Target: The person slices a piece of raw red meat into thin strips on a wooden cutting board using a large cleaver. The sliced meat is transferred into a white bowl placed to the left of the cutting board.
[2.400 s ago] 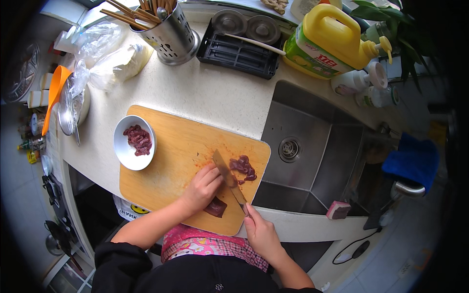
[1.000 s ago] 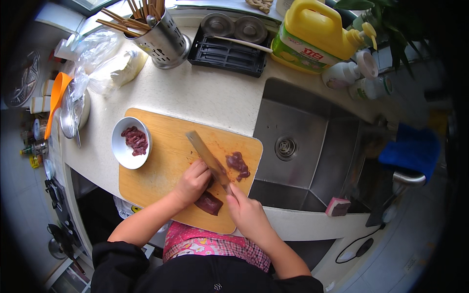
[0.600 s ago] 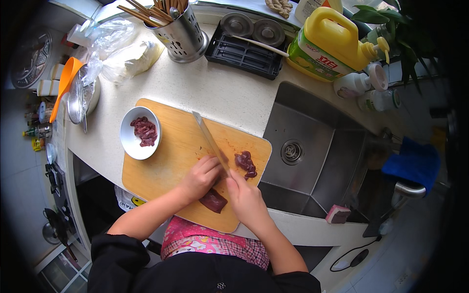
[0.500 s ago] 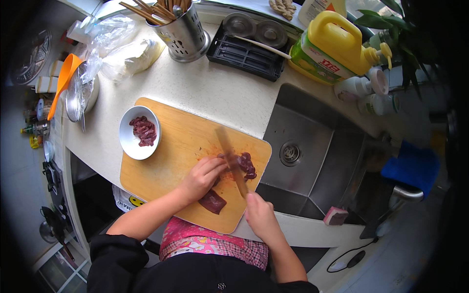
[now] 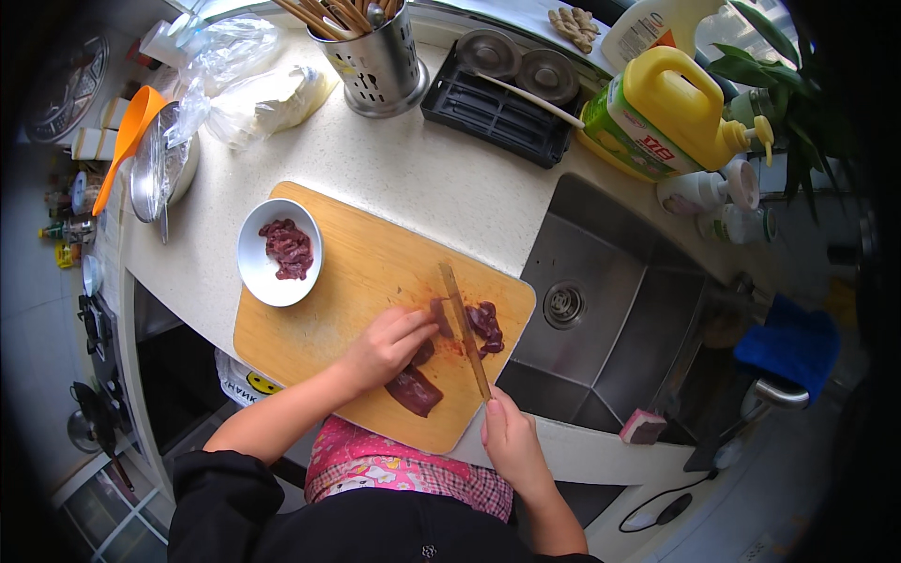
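Note:
My right hand (image 5: 514, 436) grips the handle of a knife (image 5: 465, 328), whose narrow edge-on blade stands over the right part of a wooden cutting board (image 5: 319, 328). Just left of the blade, my left hand (image 5: 389, 342) rests with bent fingers on a piece of dark red raw liver (image 5: 440, 317), partly hidden under them. Cut liver slices (image 5: 484, 327) lie in a small heap right of the knife. A larger liver chunk (image 5: 414, 390) sits near the board's front edge. More slices fill part of a white bowl (image 5: 249, 267) on the board's far left corner.
Right of the board is a steel sink (image 5: 587, 352), with a sponge (image 5: 643, 427) on its front rim. Behind stand a utensil holder (image 5: 380, 75), a black rack (image 5: 497, 117) and a yellow jug (image 5: 648, 122). Plastic bags (image 5: 258, 103) and a covered bowl (image 5: 169, 174) are at the left.
The knife, blurred by motion before, now shows sharp and a little farther right of my left fingers. My left hand stays on the liver. The whole view has shifted slightly.

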{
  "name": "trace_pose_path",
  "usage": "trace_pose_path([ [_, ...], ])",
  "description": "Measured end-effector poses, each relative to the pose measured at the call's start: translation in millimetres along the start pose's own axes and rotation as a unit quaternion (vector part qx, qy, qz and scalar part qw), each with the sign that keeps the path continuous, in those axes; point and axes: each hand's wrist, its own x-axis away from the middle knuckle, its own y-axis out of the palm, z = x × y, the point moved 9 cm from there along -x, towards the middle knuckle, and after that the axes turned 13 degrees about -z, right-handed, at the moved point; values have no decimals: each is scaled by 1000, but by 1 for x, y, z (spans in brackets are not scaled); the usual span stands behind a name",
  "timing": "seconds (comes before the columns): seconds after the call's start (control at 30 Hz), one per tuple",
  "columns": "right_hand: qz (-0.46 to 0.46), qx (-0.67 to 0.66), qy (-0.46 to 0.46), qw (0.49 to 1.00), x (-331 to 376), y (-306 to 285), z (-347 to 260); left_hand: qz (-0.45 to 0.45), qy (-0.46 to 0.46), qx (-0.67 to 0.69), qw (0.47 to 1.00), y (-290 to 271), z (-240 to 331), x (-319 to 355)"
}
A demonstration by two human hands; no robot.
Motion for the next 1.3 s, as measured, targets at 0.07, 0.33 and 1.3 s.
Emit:
trace_pose_path([
  [0.07,-1,13,-6,1000,5,4,-5,2,3,-1,1000,2,-1,1],
  [0.33,7,5,11,1000,11,11,-1,5,11,-2,1000,0,0,-3],
  [1.3,54,200,-65,976,16,9,-30,-22,62,-18,998,5,6,-12],
])
